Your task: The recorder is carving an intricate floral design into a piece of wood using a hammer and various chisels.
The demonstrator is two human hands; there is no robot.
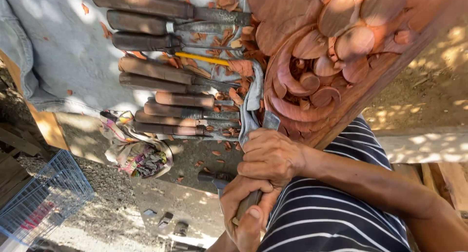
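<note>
Two hands: both wrapped around one chisel, stacked along its handle.
Right hand: fingers closed around the upper handle, just behind the blade.
Left hand: fingers closed around the handle's lower end, thumb lying along it.
Chisel: blade tip touching the lower edge of the carving.
Carving: reddish wood with scrolls, beside a grey cloth.
Cloth: carries a row of spare chisels and wood chips.

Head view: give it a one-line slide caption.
Both hands, left hand and right hand, grip a chisel against a carved wooden panel.
</note>
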